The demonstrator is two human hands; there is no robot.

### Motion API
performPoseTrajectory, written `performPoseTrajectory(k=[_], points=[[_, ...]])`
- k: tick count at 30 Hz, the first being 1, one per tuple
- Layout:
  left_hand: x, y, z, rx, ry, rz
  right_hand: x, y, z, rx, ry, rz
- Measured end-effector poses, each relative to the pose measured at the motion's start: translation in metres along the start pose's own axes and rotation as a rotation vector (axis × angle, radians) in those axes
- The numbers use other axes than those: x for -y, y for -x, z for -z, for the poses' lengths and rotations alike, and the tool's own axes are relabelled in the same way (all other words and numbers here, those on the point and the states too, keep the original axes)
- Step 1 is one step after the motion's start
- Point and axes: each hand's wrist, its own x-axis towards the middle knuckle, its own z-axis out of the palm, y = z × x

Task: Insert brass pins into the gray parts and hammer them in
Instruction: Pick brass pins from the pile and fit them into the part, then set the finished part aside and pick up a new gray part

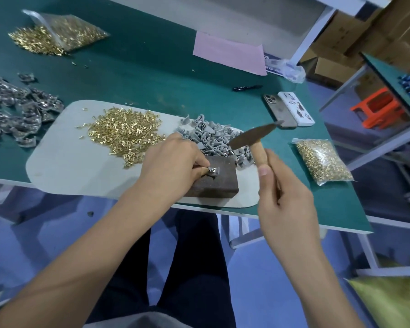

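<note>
Pinching a gray part (213, 171) on the block (213, 181), left hand (173, 164); right hand (279, 185) grips the seemingly raised hammer (253, 138).

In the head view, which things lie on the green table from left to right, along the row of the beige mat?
Pile of dark gray pieces → loose brass pins → gray parts → hammer → sealed bag of brass pins.

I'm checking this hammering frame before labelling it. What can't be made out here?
- Head view: whether a brass pin sits in the gray part on the block; too small, and the left hand fingertips cover it.
- Hammer head: motion-blurred.
- Hammer handle: lower part hidden inside the right hand.
- Dark parts pile: cut off by the left edge.
</note>
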Motion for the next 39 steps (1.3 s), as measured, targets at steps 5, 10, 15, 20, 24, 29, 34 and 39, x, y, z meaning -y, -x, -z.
performPoseTrajectory(k=[5,10,15,20,24,29,34,39], points=[[0.000,0.000,0.001,-0.001,0.005,-0.004,0.000,0.002,0.000,0.181,0.183,0.031],[0.002,0.001,0.000,-0.010,0.051,-0.013,0.003,0.009,-0.007,0.049,-0.004,0.015],[0.000,0.001,0.000,-0.016,0.014,-0.020,-0.013,0.006,-0.004,0.116,0.142,-0.060],[0.000,0.002,-0.002,-0.040,0.004,-0.042,-0.037,0.012,-0.012,0.032,0.263,-0.200],[0.000,0.001,-0.002,-0.050,0.001,-0.046,-0.048,0.022,-0.023,0.072,0.377,-0.306],[0.001,0.002,-0.004,-0.069,0.039,-0.062,-0.048,0.020,-0.042,0.142,0.327,-0.262],[0.003,0.011,-0.013,-0.123,0.195,-0.009,-0.042,0.015,-0.051,0.020,0.410,-0.221],[0.010,0.021,-0.017,-0.194,0.287,0.024,-0.023,0.000,-0.056,-0.182,0.119,-0.022]])
